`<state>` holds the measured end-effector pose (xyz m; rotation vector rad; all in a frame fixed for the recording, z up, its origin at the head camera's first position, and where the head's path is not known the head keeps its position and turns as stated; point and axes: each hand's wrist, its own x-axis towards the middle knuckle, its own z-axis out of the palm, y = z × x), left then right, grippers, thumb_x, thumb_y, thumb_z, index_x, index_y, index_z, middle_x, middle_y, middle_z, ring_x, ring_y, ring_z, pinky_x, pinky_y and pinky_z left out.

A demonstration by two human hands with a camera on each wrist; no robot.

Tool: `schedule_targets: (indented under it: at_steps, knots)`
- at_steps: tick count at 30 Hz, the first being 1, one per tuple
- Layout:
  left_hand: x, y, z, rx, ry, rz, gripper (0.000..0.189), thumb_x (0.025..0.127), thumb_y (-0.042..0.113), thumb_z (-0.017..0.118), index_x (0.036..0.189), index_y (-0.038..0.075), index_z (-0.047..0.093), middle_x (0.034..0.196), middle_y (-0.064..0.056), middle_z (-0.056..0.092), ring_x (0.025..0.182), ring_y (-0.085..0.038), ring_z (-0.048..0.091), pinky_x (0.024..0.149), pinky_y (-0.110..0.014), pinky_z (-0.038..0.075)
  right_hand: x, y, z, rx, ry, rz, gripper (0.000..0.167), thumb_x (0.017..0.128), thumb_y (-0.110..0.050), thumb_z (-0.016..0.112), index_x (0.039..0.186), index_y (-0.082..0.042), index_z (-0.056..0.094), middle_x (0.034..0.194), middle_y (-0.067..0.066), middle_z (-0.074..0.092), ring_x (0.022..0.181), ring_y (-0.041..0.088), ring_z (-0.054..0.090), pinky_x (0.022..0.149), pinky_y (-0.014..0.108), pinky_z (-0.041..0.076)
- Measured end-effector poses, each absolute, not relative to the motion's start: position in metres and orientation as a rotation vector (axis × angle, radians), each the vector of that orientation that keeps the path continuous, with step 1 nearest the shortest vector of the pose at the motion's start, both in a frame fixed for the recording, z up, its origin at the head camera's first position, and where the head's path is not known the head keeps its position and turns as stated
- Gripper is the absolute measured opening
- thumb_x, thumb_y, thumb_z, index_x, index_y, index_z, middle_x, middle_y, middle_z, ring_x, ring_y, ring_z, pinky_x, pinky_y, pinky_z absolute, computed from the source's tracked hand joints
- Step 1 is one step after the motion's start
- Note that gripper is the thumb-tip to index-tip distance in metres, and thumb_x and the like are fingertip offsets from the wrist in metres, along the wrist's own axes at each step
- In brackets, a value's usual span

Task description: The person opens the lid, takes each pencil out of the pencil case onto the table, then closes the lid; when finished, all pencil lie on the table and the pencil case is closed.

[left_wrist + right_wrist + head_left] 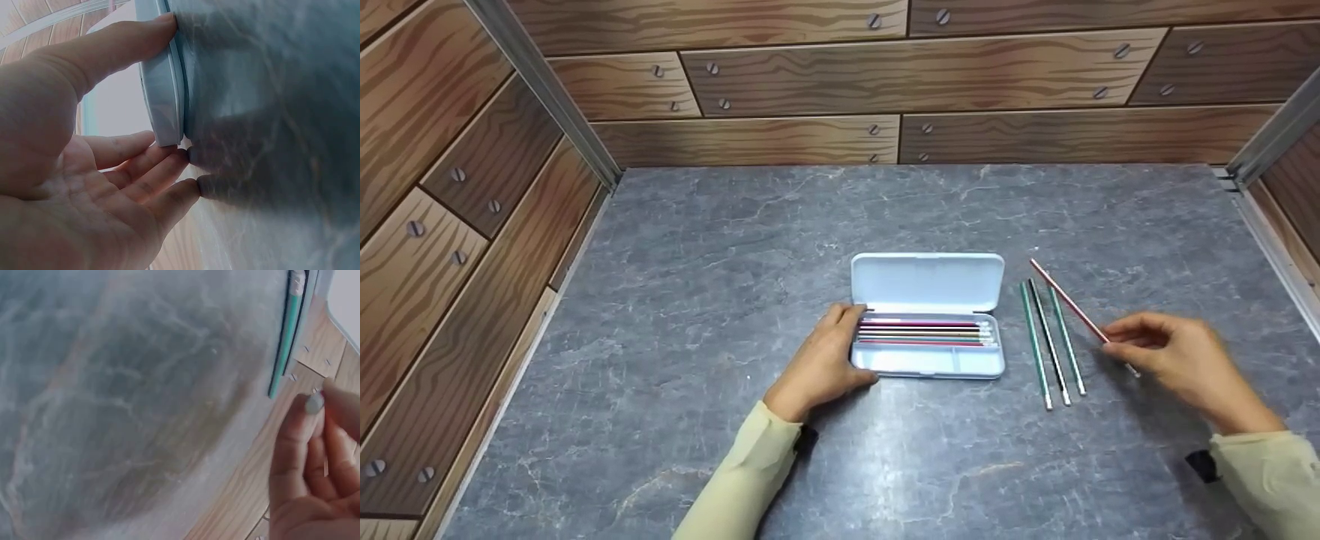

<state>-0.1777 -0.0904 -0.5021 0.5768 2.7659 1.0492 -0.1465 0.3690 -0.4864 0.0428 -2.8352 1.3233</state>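
Observation:
A pale blue pencil case lies with its lid raised on the grey table. Several pencils rest side by side in its rear compartment. My left hand holds the case by its left end; in the left wrist view the thumb lies along one side of the case wall and fingertips touch the corner. Between thumb and fingers, my right hand pinches a red-and-white striped pencil near its eraser end, slanted over the table. The right wrist view shows that pencil's blunt end at the fingertips.
Right of the case lie a green pencil, a black pencil and another green pencil, roughly parallel. The case's front tray has a small divider. Wood-patterned panels border the table at the back and sides.

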Motion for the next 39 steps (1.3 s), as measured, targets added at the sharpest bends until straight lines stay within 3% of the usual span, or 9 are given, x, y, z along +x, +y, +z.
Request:
schedule_targets:
  at_steps: [3, 10, 20, 29, 39]
  knots:
    - [-0.177, -0.090, -0.502, 0.578, 2.764, 1.054, 0.101, 0.080, 0.011, 0.099, 0.165, -0.003, 0.047, 0.158, -0.020, 0.054, 0.145, -0.038, 0.059, 0.129, -0.051, 0.049, -0.148, 0.369, -0.487, -0.026, -2.879, 1.208, 0.026, 0.097, -0.007, 0.086, 0.118, 0.007, 0.079, 0.085, -0.022, 0.079, 0.074, -0.009, 0.068, 0.062, 0.017, 0.056]
    - [-0.176, -0.090, -0.501, 0.569, 2.756, 1.061, 0.100, 0.080, 0.011, 0.099, 0.165, -0.002, 0.047, 0.158, -0.019, 0.054, 0.145, -0.037, 0.059, 0.128, -0.051, 0.049, -0.149, 0.368, -0.486, -0.112, -2.936, 1.010, 0.026, 0.099, -0.013, 0.083, 0.118, 0.005, 0.080, 0.102, 0.020, 0.085, 0.072, -0.013, 0.060, 0.060, 0.018, 0.052]
    - [-0.177, -0.091, -0.503, 0.583, 2.772, 1.053, 0.101, 0.080, 0.011, 0.099, 0.165, -0.004, 0.047, 0.157, -0.020, 0.055, 0.142, -0.038, 0.060, 0.127, -0.051, 0.050, -0.149, 0.351, -0.484, -0.182, -3.083, 0.947, 0.032, 0.096, -0.020, 0.084, 0.118, 0.004, 0.082, 0.095, 0.015, 0.084, 0.073, 0.012, 0.065, 0.060, 0.025, 0.049]
    - [-0.177, -0.091, -0.504, 0.574, 2.768, 1.047, 0.101, 0.080, 0.011, 0.099, 0.165, -0.003, 0.047, 0.158, -0.020, 0.055, 0.143, -0.038, 0.060, 0.128, -0.051, 0.049, -0.149, 0.337, -0.487, -0.174, -3.087, 0.913, 0.030, 0.093, -0.019, 0.085, 0.112, 0.004, 0.083, 0.094, 0.016, 0.084, 0.072, 0.012, 0.066, 0.062, 0.027, 0.049]
    - [-0.177, -0.091, -0.503, 0.592, 2.779, 1.040, 0.101, 0.079, 0.011, 0.099, 0.165, -0.003, 0.048, 0.156, -0.019, 0.056, 0.142, -0.037, 0.061, 0.128, -0.050, 0.049, -0.151, 0.335, -0.487, -0.190, -3.128, 0.946, 0.035, 0.094, -0.020, 0.083, 0.116, 0.007, 0.081, 0.089, 0.013, 0.084, 0.070, 0.012, 0.069, 0.062, 0.029, 0.051]
